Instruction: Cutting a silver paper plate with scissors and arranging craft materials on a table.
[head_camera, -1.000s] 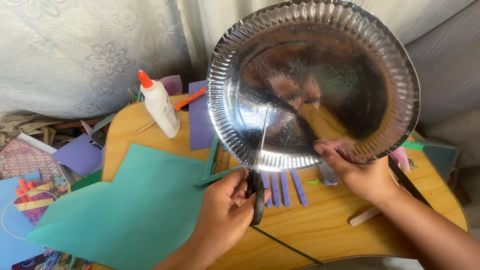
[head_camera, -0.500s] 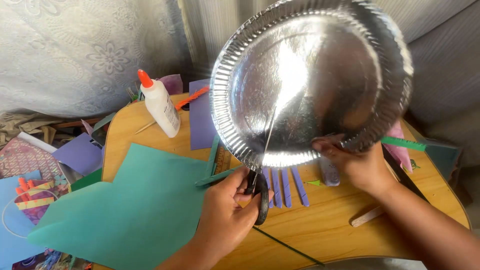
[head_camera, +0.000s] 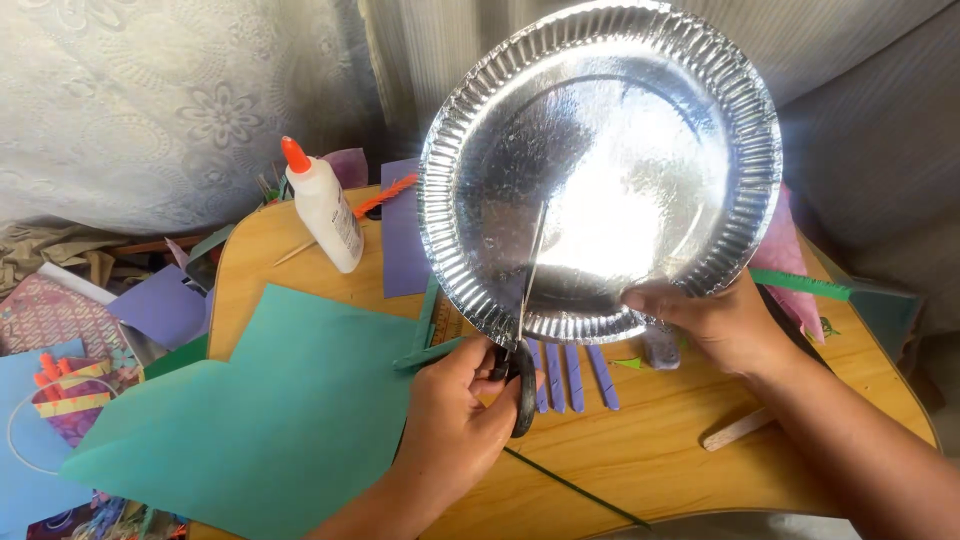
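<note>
A shiny silver paper plate (head_camera: 610, 160) is held up, tilted toward me, above a wooden table (head_camera: 640, 450). My right hand (head_camera: 715, 320) pinches its lower right rim. My left hand (head_camera: 455, 425) grips black-handled scissors (head_camera: 520, 370), whose blades run up into the plate from its bottom edge along a straight cut that reaches about the plate's middle.
A large teal paper sheet (head_camera: 270, 420) lies at the left of the table. A white glue bottle (head_camera: 325, 210) with an orange cap stands behind it. Purple paper strips (head_camera: 575, 375) lie under the plate. Coloured papers (head_camera: 160, 305) and craft scraps clutter the left side.
The plate has been turned and shifted a little to the right. The scissor blades have gone deeper into the plate, lengthening the cut.
</note>
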